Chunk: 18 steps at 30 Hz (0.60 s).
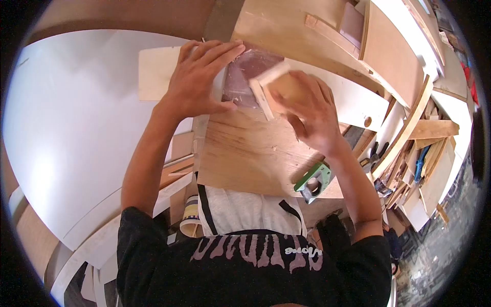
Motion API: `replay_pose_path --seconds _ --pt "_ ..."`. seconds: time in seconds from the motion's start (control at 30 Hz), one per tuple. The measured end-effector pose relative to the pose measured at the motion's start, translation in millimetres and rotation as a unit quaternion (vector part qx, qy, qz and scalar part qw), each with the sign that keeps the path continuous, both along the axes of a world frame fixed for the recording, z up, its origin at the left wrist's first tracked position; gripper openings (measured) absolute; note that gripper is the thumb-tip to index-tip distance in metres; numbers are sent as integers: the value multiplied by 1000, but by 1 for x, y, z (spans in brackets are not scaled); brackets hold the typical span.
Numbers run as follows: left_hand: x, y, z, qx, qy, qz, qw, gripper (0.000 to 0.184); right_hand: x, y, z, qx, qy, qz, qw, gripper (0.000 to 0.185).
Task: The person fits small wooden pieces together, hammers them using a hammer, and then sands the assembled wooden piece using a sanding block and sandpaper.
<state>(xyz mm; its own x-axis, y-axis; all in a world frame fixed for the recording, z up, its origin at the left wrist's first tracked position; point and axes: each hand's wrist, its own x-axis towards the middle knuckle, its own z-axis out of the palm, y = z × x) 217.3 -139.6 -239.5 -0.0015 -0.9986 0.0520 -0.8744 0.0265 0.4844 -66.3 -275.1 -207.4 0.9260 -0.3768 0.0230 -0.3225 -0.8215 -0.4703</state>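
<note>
My right hand (314, 110) is closed around a small wooden piece (266, 97) with pale strips along its edges, tilted and slightly blurred. It is over the right side of a dark reddish-brown panel (243, 77), which has pale scuffs or dust on it. At the panel's left edge lies my left hand (199, 79), fingers stretched out and thumb apart. A pale rectangular board (155, 74) sits just left of that hand, partly covered by it. Below my right hand, a green and grey staple gun (313, 180) rests near the plywood's front edge.
A plywood board (240, 153) forms the work surface. To the left spreads a large white panel (76, 117). Wooden boards (394, 51) lie at the upper right, with a heap of wood offcuts (409, 169) below. A bucket (190, 217) stands under the front edge.
</note>
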Motion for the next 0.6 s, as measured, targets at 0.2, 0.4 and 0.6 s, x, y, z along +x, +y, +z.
replay_pose_path --seconds 0.2,0.4,0.6 --pt "-3 -3 4 28 16 20 999 115 44 6 -5 10 -38 6 999 63" --pt "-3 -2 5 33 9 18 999 118 5 -2 -2 22 4 -4 1000 64" --pt "-3 -3 6 39 6 16 999 118 34 1 -3 18 -29 -1 999 64"
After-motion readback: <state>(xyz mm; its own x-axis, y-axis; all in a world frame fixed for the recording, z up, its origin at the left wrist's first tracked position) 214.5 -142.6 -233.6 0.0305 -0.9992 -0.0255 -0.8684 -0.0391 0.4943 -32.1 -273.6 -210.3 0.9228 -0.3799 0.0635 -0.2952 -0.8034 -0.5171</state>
